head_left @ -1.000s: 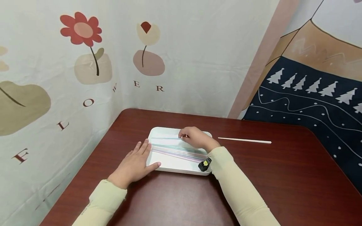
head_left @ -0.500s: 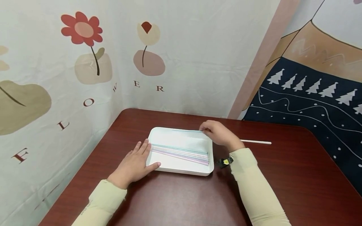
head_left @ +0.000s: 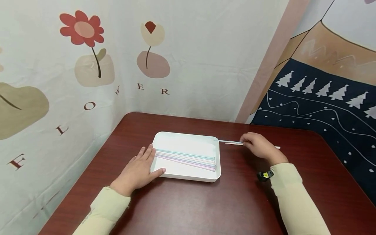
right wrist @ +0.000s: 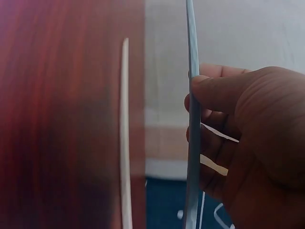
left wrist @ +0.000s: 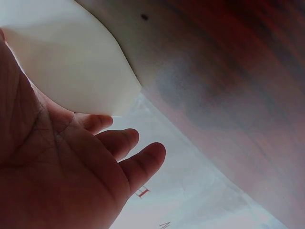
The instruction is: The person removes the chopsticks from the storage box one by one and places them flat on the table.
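My right hand is beyond the right side of the white tray, above the table. Between thumb and fingers it pinches a long, thin light-blue stick, whose far end reaches back to the tray's right rim in the head view. Just beneath lies a white stick on the tabletop, apart from the blue one in the right wrist view. Several thin pastel sticks lie side by side in the tray. My left hand rests with spread fingers against the tray's left rim, its palm showing in the left wrist view.
The dark red-brown wooden table carries the tray near its middle. Behind it hangs a pale cloth printed with flowers and letters. A navy cloth with white trees hangs at the right.
My right hand has lifted the light-blue stick out of the tray and carried it right, over the white stick on the table. My left hand has stayed at the tray's left rim.
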A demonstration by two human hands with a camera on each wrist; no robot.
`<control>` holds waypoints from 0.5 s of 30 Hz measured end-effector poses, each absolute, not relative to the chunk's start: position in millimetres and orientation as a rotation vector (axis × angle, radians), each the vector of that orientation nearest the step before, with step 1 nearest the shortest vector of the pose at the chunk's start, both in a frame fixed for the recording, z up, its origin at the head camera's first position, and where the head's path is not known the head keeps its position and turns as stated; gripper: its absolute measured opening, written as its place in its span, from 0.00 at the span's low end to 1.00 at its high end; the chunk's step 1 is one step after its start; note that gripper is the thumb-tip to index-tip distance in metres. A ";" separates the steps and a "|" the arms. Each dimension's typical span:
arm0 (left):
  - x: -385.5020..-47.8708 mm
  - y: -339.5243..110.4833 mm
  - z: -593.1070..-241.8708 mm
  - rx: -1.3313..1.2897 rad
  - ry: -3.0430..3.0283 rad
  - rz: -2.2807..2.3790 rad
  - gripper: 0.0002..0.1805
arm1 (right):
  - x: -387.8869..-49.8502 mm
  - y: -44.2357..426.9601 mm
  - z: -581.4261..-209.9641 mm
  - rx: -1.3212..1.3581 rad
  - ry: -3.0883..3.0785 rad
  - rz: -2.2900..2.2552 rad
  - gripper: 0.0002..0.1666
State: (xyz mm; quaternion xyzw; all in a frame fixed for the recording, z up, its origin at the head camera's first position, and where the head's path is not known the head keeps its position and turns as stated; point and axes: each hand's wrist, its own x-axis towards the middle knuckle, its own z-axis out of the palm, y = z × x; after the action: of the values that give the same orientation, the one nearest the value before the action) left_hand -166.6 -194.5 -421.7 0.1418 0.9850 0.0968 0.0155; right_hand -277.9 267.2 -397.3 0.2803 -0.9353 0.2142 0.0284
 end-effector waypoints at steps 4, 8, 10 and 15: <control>-166.3 -194.9 -422.6 0.444 3.063 0.306 0.53 | -274.3 287.2 -405.1 0.830 -2.896 0.625 0.07; -166.5 -195.3 -423.6 0.448 3.066 0.303 0.53 | -273.5 302.3 -412.3 0.812 -2.906 0.604 0.08; -166.7 -195.4 -423.8 0.448 3.066 0.300 0.53 | -273.8 308.1 -415.7 0.810 -2.917 0.594 0.08; -166.7 -195.3 -423.4 0.447 3.067 0.305 0.53 | -273.8 315.1 -420.8 0.788 -2.957 0.591 0.10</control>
State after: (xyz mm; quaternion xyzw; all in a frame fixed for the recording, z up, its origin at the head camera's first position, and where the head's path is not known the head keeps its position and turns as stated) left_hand -166.7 -195.3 -423.4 0.1434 0.9847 0.0979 0.0137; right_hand -273.8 315.1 -420.8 0.2529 -0.9486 0.1896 0.0126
